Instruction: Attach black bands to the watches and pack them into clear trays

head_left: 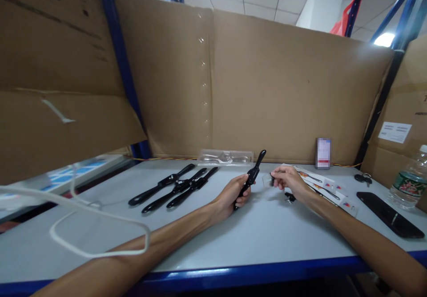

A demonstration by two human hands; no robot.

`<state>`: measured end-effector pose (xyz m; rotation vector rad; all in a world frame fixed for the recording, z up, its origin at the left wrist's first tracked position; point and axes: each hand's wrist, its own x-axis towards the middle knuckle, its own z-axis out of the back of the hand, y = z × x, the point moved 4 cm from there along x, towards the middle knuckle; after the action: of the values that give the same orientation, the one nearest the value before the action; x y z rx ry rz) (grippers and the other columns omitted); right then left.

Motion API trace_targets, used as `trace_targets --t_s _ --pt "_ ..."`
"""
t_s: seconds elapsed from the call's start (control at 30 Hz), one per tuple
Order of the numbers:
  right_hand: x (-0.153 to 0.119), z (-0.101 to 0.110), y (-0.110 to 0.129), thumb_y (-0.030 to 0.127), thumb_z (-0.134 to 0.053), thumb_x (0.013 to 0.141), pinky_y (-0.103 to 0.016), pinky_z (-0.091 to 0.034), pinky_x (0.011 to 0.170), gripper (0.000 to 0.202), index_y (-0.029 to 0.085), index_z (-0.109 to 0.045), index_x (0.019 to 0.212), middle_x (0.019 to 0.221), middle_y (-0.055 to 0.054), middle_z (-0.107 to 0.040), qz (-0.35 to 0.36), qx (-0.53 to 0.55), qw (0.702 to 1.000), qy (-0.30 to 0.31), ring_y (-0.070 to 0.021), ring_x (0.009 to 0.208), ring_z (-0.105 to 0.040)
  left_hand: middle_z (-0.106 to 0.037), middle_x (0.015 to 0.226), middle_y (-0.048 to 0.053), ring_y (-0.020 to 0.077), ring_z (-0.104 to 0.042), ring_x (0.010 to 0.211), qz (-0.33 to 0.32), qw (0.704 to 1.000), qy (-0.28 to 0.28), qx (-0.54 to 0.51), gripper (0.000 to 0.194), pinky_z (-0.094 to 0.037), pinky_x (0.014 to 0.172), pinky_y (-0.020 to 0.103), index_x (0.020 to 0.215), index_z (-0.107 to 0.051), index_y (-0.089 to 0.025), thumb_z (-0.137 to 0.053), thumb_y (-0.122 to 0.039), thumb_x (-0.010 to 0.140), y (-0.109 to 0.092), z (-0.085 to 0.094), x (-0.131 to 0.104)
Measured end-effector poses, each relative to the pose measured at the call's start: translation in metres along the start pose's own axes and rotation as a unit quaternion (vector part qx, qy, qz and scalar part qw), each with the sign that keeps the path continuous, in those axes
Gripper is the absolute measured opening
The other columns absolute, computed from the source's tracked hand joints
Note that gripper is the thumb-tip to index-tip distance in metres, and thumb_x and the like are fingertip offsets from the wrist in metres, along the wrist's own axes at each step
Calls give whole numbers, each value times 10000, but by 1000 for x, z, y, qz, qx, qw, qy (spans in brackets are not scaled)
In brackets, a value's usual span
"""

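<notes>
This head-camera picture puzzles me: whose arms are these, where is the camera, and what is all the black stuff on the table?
No machine here: the arms belong to a person wearing a camera on the head, looking forward and down. The left hand holds a black strap-like piece, tip pointing up. The right hand pinches something small that I cannot make out. On the grey table lie three similar black straps, a clear plastic tray, flat white boxes, a dark phone, keys and a water bottle. Cardboard walls stand behind; a white cord dangles near the camera.

Three straps (173,189) on table (233,239), left of hands; phone (388,213), probably, far right.
</notes>
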<state>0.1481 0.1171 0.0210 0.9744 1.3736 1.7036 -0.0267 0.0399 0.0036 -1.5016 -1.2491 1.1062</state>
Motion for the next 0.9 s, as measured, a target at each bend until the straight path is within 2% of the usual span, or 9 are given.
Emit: trace_targets --t_s 0.1,0.23,0.33,0.43,0.5,0.6,0.67,0.9 --pt "-5 -2 7 500 -693 753 -237 -410 475 349 166 -594 781 750 -97 -731 5 63 998 1 -145 550 -616 -352 517 -86 34 -189 371 -7 1000 -1 -10 235 -107 388 180 880 -495 -176 -389 -365 969 0 2 2" --pt "-8 0 8 305 -767 695 -226 -422 520 281 165 -602 875 699 -66 -723 0 61 997 -38 -132 570 -610 -343 516 -86 38 -197 369 -11 1000 2 -4 239 -117 378 175 870 -496 -176 -397 -374 962 0 2 2" --pt "-10 -2 6 236 -758 683 -238 -438 567 314 165 -633 962 728 -58 -722 -34 47 998 -25 -146 637 -633 -349 514 -83 39 -194 365 -11 1000 5 6 246 -111 371 177 870 -504 -174 -388 -370 963 -1 0 1" --pt "-12 -8 7 290 -752 690 -252 -454 601 192 160 -657 794 765 -57 -696 -32 27 999 5 -151 692 -624 -349 504 -82 39 -183 360 -10 1000 4 13 262 -105 369 181 860 -510 -167 -380 -368 967 0 -2 0" --pt "-13 -10 8 344 -751 693 -248 -443 594 204 165 -660 729 767 -36 -663 -15 10 1000 2 -143 706 -589 -351 501 -80 39 -180 359 -8 1000 2 14 296 -106 370 185 854 -513 -163 -367 -391 973 0 -2 0" --pt "-14 -11 9 377 -753 680 -230 -374 532 229 172 -650 669 643 11 -562 -4 -13 1000 -23 -116 620 -492 -358 510 -77 41 -184 364 -7 1000 3 15 353 -115 376 187 859 -518 -164 -351 -452 978 0 -2 0" --pt "-14 -13 9 375 -746 677 -230 -353 509 238 169 -631 641 590 23 -519 -9 -8 1000 -18 -107 577 -451 -362 516 -76 41 -190 370 -8 1000 8 19 384 -121 382 186 859 -517 -168 -347 -491 977 1 -1 1" --pt "-16 -19 7 405 -753 688 -236 -436 528 267 158 -653 696 661 -25 -625 -15 26 999 37 -123 609 -535 -392 532 -66 38 -206 382 -16 999 34 38 425 -115 391 190 782 -463 -184 -397 -573 941 0 -4 -1"
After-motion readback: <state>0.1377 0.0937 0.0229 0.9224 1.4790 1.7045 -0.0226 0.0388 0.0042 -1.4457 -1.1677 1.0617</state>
